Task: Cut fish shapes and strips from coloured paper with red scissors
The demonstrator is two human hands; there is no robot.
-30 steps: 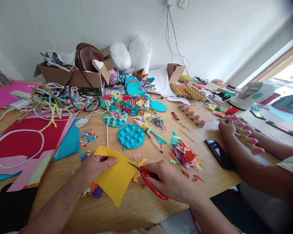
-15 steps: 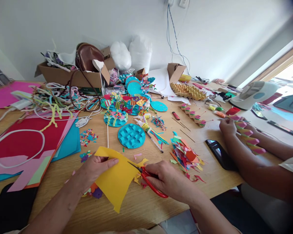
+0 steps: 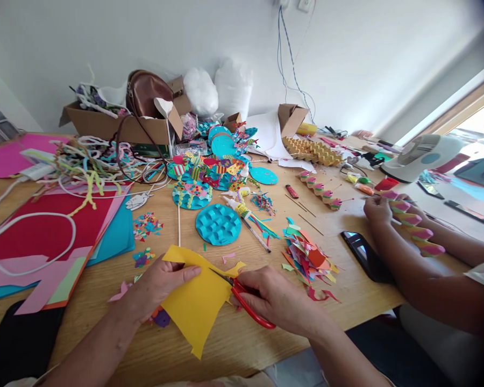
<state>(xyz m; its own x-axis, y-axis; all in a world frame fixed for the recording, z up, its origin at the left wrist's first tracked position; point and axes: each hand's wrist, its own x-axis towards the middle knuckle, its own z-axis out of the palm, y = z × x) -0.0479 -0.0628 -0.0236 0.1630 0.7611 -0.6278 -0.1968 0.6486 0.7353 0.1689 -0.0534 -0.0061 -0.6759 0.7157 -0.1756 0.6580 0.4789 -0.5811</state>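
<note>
Yellow paper over the table's near side. Left hand pinches its far-left corner, presumably for tension; right hand grips red-handled scissors (scrap pile lies right).

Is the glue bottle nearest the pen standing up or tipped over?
Tipped over: the glue bottle lies along the table, its white nozzle pointing away from the pen.

The yellow paper, an uneven sheet, hangs tilted with one corner pointing down and a narrow strip partly cut at its upper right; there the red-handled scissors slant, dark blades pointing up and left
</note>
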